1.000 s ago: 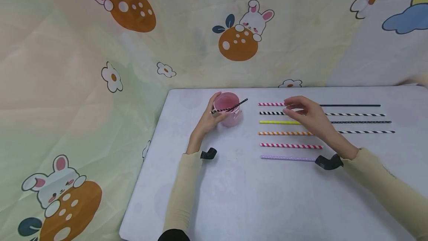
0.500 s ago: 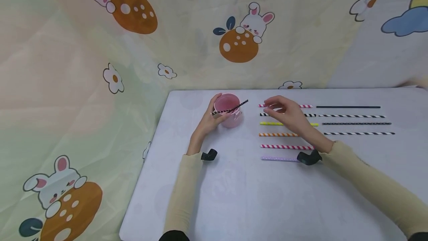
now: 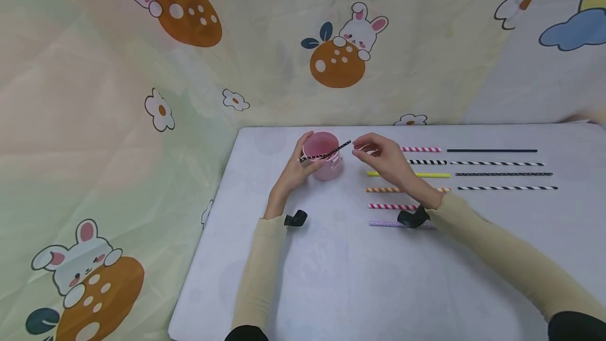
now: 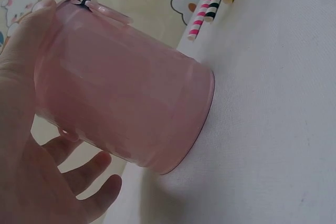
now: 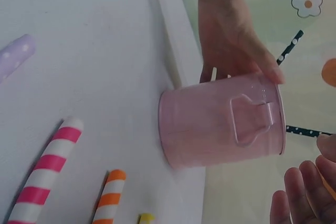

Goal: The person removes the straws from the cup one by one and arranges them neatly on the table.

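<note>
My left hand (image 3: 293, 172) grips a small pink bucket (image 4: 126, 82) by its side, tilting it slightly above the white table. A black straw with white dots (image 3: 337, 148) lies across the bucket's mouth, bent near its middle, one end by the left hand. A loop handle (image 5: 249, 121) sits on the bucket's side. My right hand (image 3: 381, 157) hovers to the right of the bucket, thumb and forefinger curved with a gap between them. Its fingertips are right at the straw's free end; in the right wrist view the thumb overlaps that end.
Several striped and dotted straws lie in two columns on the table (image 3: 331, 278). The left column includes a yellow straw (image 3: 433, 176) and a lilac one (image 3: 384, 223), partly under the right arm; the right column has black straws (image 3: 492, 150). A printed cloth (image 3: 265, 41) hangs behind.
My right hand has moved left from over the straws to beside the bucket, at the end of the dotted straw. The left hand, bucket and dotted straw have stayed in place.
</note>
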The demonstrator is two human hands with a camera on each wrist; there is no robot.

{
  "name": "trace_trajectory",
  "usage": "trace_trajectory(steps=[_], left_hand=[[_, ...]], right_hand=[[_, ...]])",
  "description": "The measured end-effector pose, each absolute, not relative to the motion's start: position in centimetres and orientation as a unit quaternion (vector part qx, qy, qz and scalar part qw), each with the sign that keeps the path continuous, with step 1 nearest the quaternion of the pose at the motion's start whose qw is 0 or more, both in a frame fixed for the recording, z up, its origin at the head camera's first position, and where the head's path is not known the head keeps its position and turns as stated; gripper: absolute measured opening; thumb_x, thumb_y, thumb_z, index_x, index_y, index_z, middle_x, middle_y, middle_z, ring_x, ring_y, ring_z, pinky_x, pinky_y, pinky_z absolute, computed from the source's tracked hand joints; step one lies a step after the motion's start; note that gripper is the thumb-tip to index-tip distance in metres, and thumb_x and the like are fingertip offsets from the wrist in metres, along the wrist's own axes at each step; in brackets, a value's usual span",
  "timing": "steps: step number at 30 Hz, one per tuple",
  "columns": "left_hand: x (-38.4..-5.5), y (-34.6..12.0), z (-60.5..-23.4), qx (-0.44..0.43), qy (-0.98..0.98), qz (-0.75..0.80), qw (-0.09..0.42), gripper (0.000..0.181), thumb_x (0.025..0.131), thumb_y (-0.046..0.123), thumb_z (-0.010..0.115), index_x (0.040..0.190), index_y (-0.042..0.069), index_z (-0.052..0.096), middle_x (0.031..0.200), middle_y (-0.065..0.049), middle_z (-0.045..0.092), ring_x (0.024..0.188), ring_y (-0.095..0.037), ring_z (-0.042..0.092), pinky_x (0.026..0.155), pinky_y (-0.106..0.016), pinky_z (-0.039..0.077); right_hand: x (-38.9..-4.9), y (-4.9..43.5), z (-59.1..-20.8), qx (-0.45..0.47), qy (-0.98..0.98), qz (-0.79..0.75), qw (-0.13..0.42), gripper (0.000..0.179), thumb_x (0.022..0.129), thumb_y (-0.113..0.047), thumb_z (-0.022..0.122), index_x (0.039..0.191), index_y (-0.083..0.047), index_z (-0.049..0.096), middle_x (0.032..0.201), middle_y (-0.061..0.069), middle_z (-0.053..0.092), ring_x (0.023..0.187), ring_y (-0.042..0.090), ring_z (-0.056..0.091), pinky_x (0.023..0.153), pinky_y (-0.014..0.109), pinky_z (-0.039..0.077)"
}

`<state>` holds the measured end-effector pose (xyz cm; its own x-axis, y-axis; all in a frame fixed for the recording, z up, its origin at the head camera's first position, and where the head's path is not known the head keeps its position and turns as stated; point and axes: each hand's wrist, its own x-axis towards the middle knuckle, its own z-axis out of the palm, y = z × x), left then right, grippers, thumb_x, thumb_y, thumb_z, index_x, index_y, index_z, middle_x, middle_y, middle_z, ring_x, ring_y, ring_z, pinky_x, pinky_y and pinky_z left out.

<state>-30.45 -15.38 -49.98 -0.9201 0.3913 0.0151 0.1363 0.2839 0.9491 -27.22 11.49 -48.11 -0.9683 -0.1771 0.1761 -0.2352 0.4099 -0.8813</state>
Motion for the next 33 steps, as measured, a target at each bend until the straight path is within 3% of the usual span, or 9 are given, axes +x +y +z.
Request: trace_trajectory(steps=[7, 17, 23, 33], left_hand=[[-32.1, -15.8, -53.5, 0.183, 0.791, 0.58, 0.075, 0.088, 0.085, 0.04, 0.08, 0.154, 0.044, 0.025, 0.155, -0.002, 0.04, 0.144, -0.023, 0.038, 0.118, -0.057, 0.03], [-32.2, -15.6, -53.0, 0.178, 0.792, 0.577, 0.095, 0.091, 0.089, 0.021, 0.076, 0.159, 0.033, 0.019, 0.159, -0.008, 0.036, 0.147, -0.027, 0.035, 0.121, -0.056, 0.027], [-31.0, -15.5, -50.8, 0.18, 0.789, 0.578, 0.105, 0.089, 0.089, 0.019, 0.076, 0.159, 0.023, 0.021, 0.157, -0.012, 0.037, 0.145, -0.029, 0.036, 0.12, -0.056, 0.028], [-30.4, -15.4, -50.3, 0.174, 0.788, 0.583, 0.097, 0.088, 0.09, 0.021, 0.076, 0.158, 0.026, 0.023, 0.159, -0.009, 0.035, 0.146, -0.029, 0.035, 0.119, -0.058, 0.028]], right_hand=[[-27.8, 10.4, -48.4, 0.128, -0.84, 0.527, 0.032, 0.029, 0.093, -0.032, 0.073, 0.117, -0.015, 0.067, 0.11, 0.001, 0.073, 0.101, 0.016, 0.067, 0.086, 0.035, 0.053], [-28.7, 8.9, -48.7, 0.15, -0.844, 0.515, 0.025, 0.029, 0.095, -0.028, 0.071, 0.119, -0.013, 0.067, 0.114, 0.007, 0.07, 0.103, 0.025, 0.067, 0.091, 0.043, 0.056], [-28.8, 8.4, -48.9, 0.149, -0.843, 0.517, 0.026, 0.028, 0.094, -0.027, 0.072, 0.118, -0.013, 0.067, 0.114, 0.007, 0.069, 0.103, 0.024, 0.067, 0.09, 0.043, 0.056], [-28.9, 8.2, -49.1, 0.145, -0.851, 0.505, 0.03, 0.026, 0.095, -0.026, 0.071, 0.116, -0.012, 0.068, 0.115, 0.007, 0.068, 0.104, 0.024, 0.066, 0.089, 0.042, 0.056]])
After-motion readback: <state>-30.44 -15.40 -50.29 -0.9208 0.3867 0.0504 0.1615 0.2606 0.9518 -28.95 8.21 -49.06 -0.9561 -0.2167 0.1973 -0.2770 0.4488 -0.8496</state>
